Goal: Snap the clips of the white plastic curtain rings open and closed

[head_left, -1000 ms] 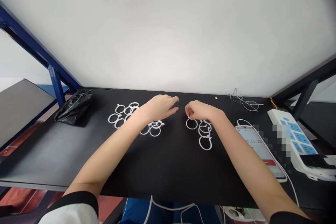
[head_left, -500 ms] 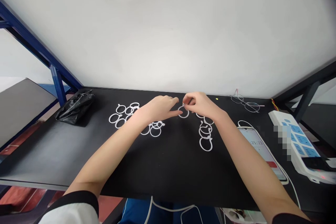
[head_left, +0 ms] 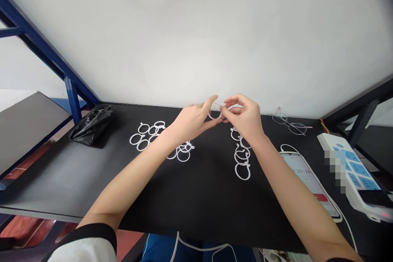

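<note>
Two sets of fingers meet on one white ring [head_left: 213,116]. My left hand [head_left: 192,122] pinches its left side between thumb and forefinger, and my right hand [head_left: 245,118] pinches its right side, so both sets of fingers are closed on the thin plastic. The ring sits in the gap between the fingertips, lifted off the counter [head_left: 196,200], and neither hand is nearer to it than the other. Its width runs across from one pinch to the other. I cannot tell how it tilts, because my fingers hide most of it.

Below my right fingers and towards me, a line of rings [head_left: 242,157] lies on the counter, its length running back towards my body. Beside my left wrist sits a small heap of rings [head_left: 183,152], and further left of those fingers loose rings [head_left: 146,133] lie flat. Well right of my right fingers are glasses [head_left: 291,125] and a phone [head_left: 310,180].
</note>
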